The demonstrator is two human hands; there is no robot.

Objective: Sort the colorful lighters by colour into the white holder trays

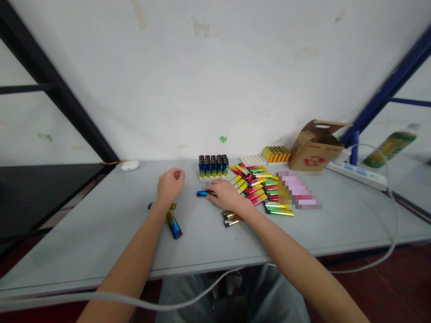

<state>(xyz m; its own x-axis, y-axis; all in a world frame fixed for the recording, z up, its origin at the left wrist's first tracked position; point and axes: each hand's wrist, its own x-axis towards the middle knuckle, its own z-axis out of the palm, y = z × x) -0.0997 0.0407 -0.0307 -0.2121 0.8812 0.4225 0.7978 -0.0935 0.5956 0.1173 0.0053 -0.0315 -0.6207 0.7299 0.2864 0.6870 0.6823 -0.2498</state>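
My right hand (222,194) is low over the table, its fingers closed on a blue lighter (202,194) whose end sticks out to the left. My left hand (171,183) is raised a little, with its fingers curled in and nothing visible in them. A blue-and-gold lighter (174,225) lies below my left wrist, and another lighter (173,206) lies partly hidden under that wrist. Just behind my right hand, several blue-and-yellow lighters (213,167) stand upright in a white holder (213,177).
Red, yellow and green lighters (257,188) lie in a loose pile to the right. Behind them are a white perforated tray (253,160), a block of yellow-orange lighters (276,154) and an open cardboard box (313,150). A power strip (358,175) and a white case (130,165) sit farther out.
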